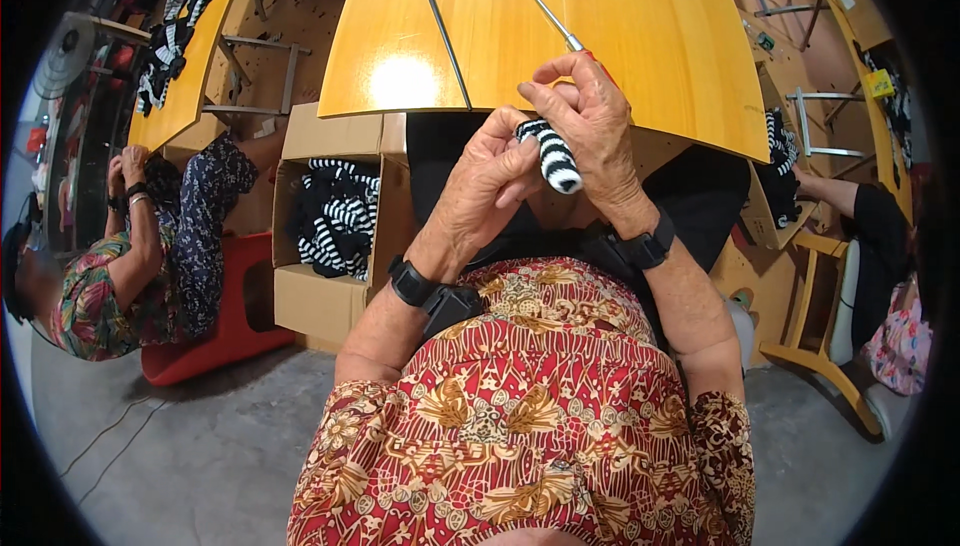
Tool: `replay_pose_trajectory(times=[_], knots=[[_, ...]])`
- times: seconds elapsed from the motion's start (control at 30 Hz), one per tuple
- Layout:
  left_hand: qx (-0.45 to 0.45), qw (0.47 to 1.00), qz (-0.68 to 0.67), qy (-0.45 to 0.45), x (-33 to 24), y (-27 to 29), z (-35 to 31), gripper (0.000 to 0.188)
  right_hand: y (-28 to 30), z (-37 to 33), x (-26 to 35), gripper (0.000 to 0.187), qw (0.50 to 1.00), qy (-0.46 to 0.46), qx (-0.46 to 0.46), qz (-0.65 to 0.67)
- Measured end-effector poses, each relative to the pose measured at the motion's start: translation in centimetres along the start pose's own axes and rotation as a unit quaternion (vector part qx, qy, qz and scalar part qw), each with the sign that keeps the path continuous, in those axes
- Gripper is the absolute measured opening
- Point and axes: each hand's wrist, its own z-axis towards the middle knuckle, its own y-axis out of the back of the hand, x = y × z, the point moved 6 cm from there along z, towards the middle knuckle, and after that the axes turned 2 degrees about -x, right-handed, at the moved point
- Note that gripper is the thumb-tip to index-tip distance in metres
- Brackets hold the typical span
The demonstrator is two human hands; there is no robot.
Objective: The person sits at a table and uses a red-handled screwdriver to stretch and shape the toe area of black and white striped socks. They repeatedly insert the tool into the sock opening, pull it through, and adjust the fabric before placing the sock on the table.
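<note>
A small tube of black-and-white striped knit fabric hangs between my hands, with a white, rounded lower end. My left hand is closed, thumb and fingers pinching the upper edge of the knit. Close beside it, my right hand has its fingers curled in above the tube; what they pinch, if anything, is hidden. Just past the right knuckles is a screwdriver, its metal shaft pointing away over the table and its red handle partly hidden by the hand. A thin dark rod with a yellow end lies to the left.
The yellow wooden table has its near edge just beyond my hands. On the left, a cardboard box holds striped knits; another box stands right. A person sits left on a red chair. Another person's arm shows right.
</note>
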Motion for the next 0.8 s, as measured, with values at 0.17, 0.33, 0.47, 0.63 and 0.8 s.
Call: replay_pose_trajectory(times=[0.17,0.33,0.47,0.63,0.8], knots=[[-0.015,0.997,0.066,-0.041,-1.8,-2.1,-0.7,0.041,0.1,0.2,0.4,0.016,0.998,0.042,0.012,-0.053],[0.050,0.959,0.273,-0.055,-2.7,-4.1,-1.4,0.087,0.1,0.2,2.5,0.014,0.991,0.098,0.021,-0.093],[0.146,0.897,0.417,-0.029,-2.7,-6.3,-2.4,0.064,-0.7,-0.5,1.5,0.015,0.994,0.015,0.106,-0.020],[0.069,0.930,0.361,0.010,-2.5,-5.4,-2.1,0.040,-2.0,-0.4,0.6,0.017,0.987,-0.075,0.123,0.066],[-0.020,0.999,0.031,0.021,-1.4,-1.5,-1.4,0.038,-2.0,-0.9,-0.4,0.023,0.992,0.055,0.103,0.045]])
